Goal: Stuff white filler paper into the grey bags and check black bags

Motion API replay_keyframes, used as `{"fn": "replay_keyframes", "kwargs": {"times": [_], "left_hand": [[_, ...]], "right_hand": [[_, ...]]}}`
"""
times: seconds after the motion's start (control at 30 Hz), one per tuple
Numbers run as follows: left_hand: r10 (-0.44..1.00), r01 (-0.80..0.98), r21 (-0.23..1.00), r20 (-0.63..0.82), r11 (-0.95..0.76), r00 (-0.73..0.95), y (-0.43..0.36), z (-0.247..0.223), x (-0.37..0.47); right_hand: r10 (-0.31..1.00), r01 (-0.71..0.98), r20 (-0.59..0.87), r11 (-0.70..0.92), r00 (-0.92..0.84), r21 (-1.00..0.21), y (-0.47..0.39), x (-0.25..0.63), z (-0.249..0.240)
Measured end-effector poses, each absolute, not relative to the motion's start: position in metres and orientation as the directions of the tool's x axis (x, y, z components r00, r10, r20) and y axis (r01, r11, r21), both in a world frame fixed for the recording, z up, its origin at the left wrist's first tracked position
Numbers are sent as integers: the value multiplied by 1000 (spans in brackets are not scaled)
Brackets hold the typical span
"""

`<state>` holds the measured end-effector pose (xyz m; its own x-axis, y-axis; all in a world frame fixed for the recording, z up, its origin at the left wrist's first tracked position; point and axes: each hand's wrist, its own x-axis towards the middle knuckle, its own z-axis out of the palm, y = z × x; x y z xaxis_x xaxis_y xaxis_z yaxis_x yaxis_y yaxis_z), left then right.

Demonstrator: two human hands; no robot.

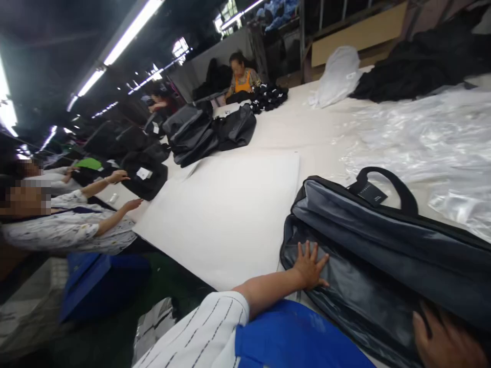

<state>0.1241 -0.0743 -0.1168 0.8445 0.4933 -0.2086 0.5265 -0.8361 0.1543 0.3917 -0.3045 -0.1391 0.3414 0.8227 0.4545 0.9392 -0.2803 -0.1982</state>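
A large dark grey and black bag (356,276) lies on the table right in front of me. It has a black carry handle and a black hang tag (370,193) on its upper side. My left hand (310,267) rests flat on the bag's left end with its fingers spread. Lower right, my right hand (447,335) is at the bag's near side, smeared by motion. Its fingers partly vanish against the dark fabric, so their grip does not show.
A white sheet (233,214) covers the table to the left. Clear plastic bags (418,143) are heaped at right, near black fabric (418,71). Dark bags (195,130) are stacked farther back. A co-worker (76,220) handles a black bag at left; another person sits at the far end.
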Motion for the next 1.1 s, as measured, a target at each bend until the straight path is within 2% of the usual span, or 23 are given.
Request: {"fn": "replay_keyframes", "kwargs": {"times": [0.13, 0.2, 0.33, 0.43, 0.53, 0.7, 0.97, 1.1], "left_hand": [[434, 463, 190, -173, -866, 884, -76, -99, 127], [387, 414, 192, -160, -890, 908, -74, -88, 120], [417, 449, 172, -193, -877, 888, -64, -90, 119], [419, 449, 149, -195, -881, 887, -64, -100, 125], [417, 448, 125, -214, -885, 883, -67, -104, 128], [443, 473, 94, -233, -876, 866, -63, -103, 132], [421, 471, 173, -259, -865, 869, -68, -99, 134], [408, 475, 295, -264, -829, 874, -64, -79, 129]], "right_hand": [[814, 922, 432, -342, 388, -183, -273, 415, -129], [824, 900, 363, -393, 435, -187, -258, 406, -115], [800, 859, 317, -453, 510, -239, -243, 392, -100], [767, 815, 275, -533, 579, -229, -244, 388, -101], [754, 785, 219, -590, 620, -189, -244, 386, -103], [783, 789, 103, -614, 613, -33, -221, 394, -106], [760, 766, 190, -640, 621, 55, -212, 410, -118], [731, 787, 333, -615, 595, -56, -223, 425, -143]]}}
